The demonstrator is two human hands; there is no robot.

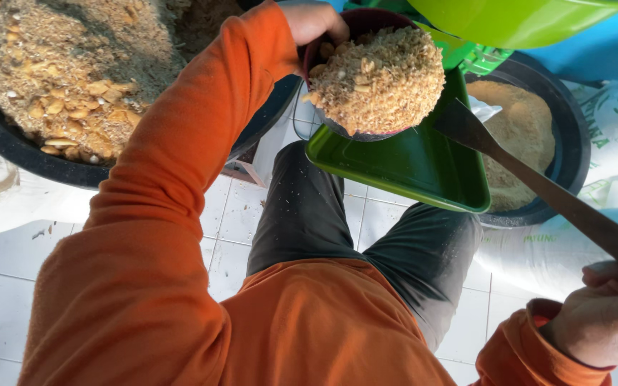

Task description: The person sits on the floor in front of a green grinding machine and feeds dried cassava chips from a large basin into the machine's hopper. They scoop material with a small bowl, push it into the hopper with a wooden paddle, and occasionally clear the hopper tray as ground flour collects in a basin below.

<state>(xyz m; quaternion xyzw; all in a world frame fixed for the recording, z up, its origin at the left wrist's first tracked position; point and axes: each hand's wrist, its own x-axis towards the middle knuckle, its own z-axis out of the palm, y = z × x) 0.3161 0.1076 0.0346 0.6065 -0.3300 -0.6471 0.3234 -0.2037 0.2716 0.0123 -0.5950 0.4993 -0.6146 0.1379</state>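
The left hand (312,20) is closed around the rim of a dark round bowl (366,71), heaped above its brim with coarse tan crumbled material, pale husk-like flakes mixed in. The bowl is held in the air, over the upper end of a sloping green tray (409,161), apparently a chute, so anything that spills lands on the tray rather than on the white tiled floor (230,236). The right hand (606,322), at the lower right edge, is wrapped tight on the handle of a long brown paddle (538,186); the flat blade points up and left, its tip just beside the bowl's far side and above the tray, well placed to push material along. Behind the left arm sits a large black tub (8,143) full of the same mix. Beyond the tray's lower edge a second black tub (559,107) holds finer, paler meal. A bright green hopper (523,21) hangs overhead.
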